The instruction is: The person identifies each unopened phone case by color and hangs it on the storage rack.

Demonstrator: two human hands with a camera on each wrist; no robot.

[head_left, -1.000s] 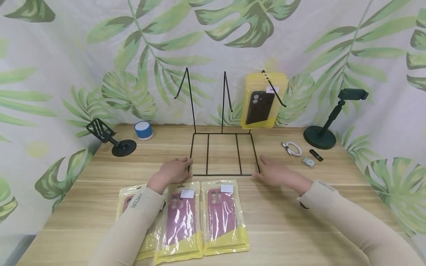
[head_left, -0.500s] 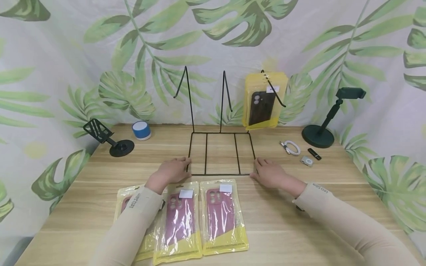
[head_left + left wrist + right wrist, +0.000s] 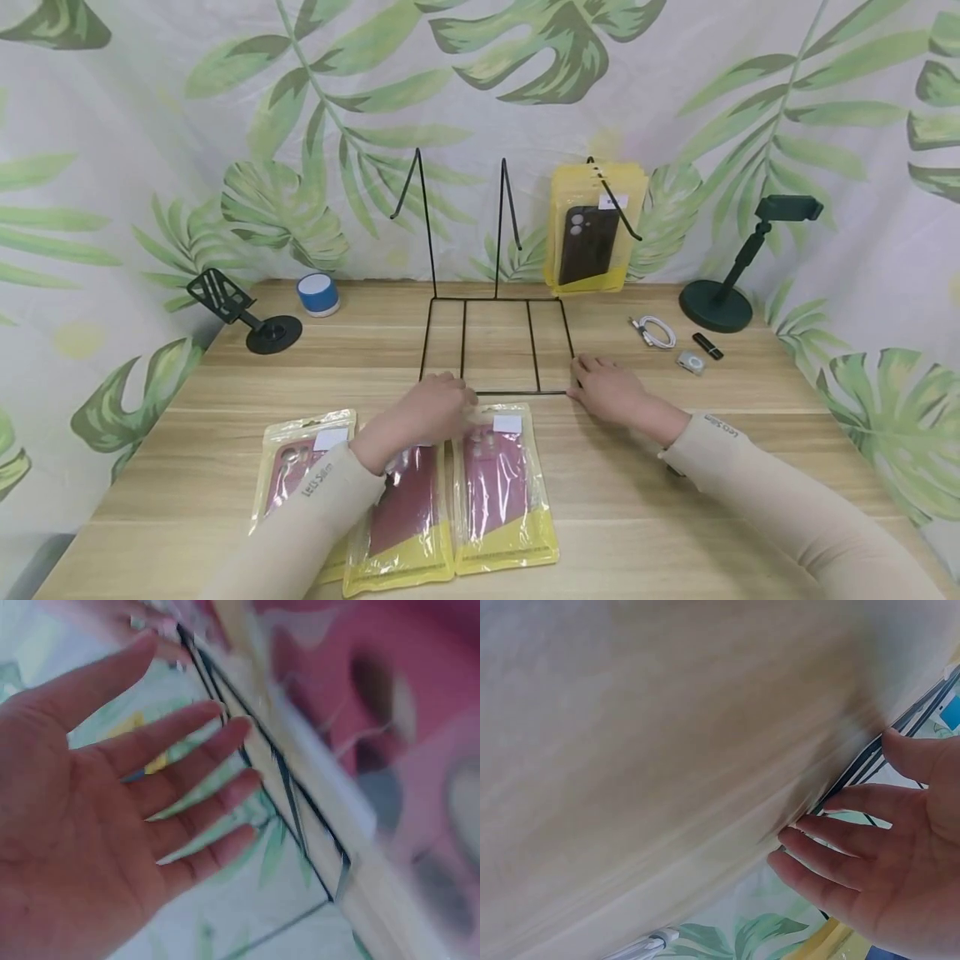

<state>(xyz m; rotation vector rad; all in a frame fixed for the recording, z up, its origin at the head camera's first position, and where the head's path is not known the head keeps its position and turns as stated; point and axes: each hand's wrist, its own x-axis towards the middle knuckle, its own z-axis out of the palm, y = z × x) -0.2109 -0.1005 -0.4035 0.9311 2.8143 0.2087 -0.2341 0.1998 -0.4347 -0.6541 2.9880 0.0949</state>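
My left hand [image 3: 435,408] is over the top of the middle bagged phone case [image 3: 408,508], near the front left of a black wire display rack [image 3: 533,346]. In the left wrist view its fingers [image 3: 202,754] are spread and nearly straight, holding nothing. My right hand [image 3: 611,392] rests at the rack's front right corner. Its fingers [image 3: 832,859] are extended, with the fingertips right at the wire in the right wrist view. Two more pink phone cases in clear-and-yellow bags lie alongside: a right one [image 3: 498,492] and a left one [image 3: 281,475], partly hidden by my sleeve.
Bagged dark phone cases [image 3: 588,246] hang on the rack's right hook. A black folding stand [image 3: 273,333] and a blue round speaker [image 3: 318,296] are at left. On the right are a phone stand [image 3: 716,308], white cable [image 3: 660,333], black stick [image 3: 707,346] and small silver clip-on device [image 3: 691,362].
My left hand has left the rack's left side and moved right and slightly toward me, over the middle bag's top. The right hand stays at the rack's corner.
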